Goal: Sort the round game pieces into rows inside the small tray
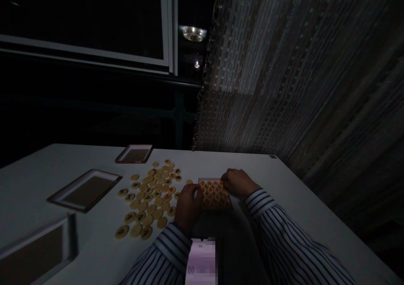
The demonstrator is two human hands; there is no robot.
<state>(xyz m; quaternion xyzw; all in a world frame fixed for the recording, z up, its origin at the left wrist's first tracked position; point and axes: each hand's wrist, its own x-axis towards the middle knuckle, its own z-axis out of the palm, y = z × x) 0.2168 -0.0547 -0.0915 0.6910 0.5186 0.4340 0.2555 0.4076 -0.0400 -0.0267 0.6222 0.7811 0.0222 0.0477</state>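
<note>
A shallow box [215,195] holds rows of round Chinese chess pieces [217,190] marked in red. My left hand [188,205] is closed at the box's left wall, its thumb along the edge. At the far right corner rests my right hand [239,182], fingers curled down over the pieces there. Whether a piece is between its fingertips is hidden. To the left of my left hand, many loose Chinese chess pieces [151,194] lie in a spread heap, some blank side up, others showing black or red characters.
Three framed trays or lids lie along the left of the white table [104,230]: one far [134,154], one in the middle [85,190], one near [38,251]. A bead-string curtain [252,87] hangs beyond the right side. A dark window [85,19] is behind.
</note>
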